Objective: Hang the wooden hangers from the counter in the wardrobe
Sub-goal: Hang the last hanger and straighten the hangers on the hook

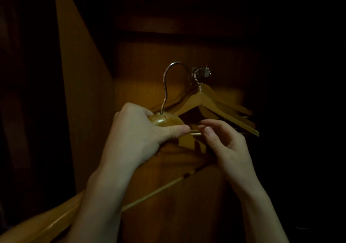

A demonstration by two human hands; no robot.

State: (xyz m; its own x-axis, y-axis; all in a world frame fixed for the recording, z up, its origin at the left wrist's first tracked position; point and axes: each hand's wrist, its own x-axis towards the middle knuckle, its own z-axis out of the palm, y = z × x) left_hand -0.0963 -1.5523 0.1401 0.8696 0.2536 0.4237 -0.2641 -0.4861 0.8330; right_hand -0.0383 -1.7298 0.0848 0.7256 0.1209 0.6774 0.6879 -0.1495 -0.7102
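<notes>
My left hand [138, 136] grips the neck of a wooden hanger [164, 120] just below its metal hook [173, 70], which points up in front of the wardrobe's back panel. One arm of this hanger runs down to the lower left corner. My right hand [224, 143] is just to the right, fingers curled, its fingertips at the hanger's thin crossbar [195, 133]. Behind them, a few wooden hangers [211, 108] hang from a small metal hook fitting [203, 72] on the back panel.
The wardrobe interior is dark. A wooden side wall [84, 93] stands at the left, lit only in a slanted strip. The back panel [149, 65] is dim brown wood. The right side is black and nothing can be made out there.
</notes>
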